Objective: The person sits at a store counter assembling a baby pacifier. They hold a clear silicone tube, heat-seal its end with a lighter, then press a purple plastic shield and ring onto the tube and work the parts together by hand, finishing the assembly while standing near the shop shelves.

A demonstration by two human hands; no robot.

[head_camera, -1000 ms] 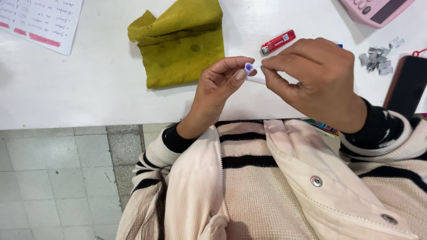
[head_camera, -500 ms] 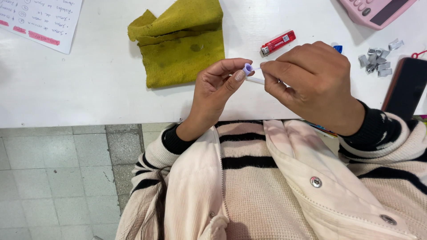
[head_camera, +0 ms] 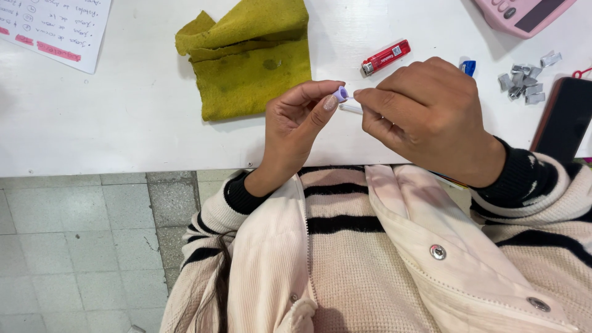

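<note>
The left hand [head_camera: 295, 132] pinches a small lilac cap [head_camera: 340, 94] between thumb and forefinger, just above the near edge of the tabletop [head_camera: 123, 123]. The right hand [head_camera: 431, 117] closes its fingers around a thin white stick [head_camera: 351, 108], whose free end meets or nearly meets the cap; most of the stick is hidden inside the fist, so what it is, perhaps a slim tube or pen refill, is hard to tell. Both grips are fingertip pinches on very small parts held in the air, so the likeliest slip is the cap popping out sideways if the stick presses off-centre. It would then drop past the tabletop edge onto the striped sweater [head_camera: 345, 246] or the grey tiled floor [head_camera: 74, 246] to the left. A hard push might also bend the thin stick. Farther out, a folded yellow-green cloth [head_camera: 253, 58] lies on the left, a red lighter [head_camera: 386, 57] sits just beyond the hands, and a small blue item [head_camera: 468, 66] peeks out behind the right knuckles. A heap of small grey metal clips [head_camera: 524, 77], a dark phone [head_camera: 564, 117], a pink calculator [head_camera: 524, 12] and a handwritten sheet [head_camera: 55, 28] lie well clear; a wide sweep of the right wrist could scatter the clips.
</note>
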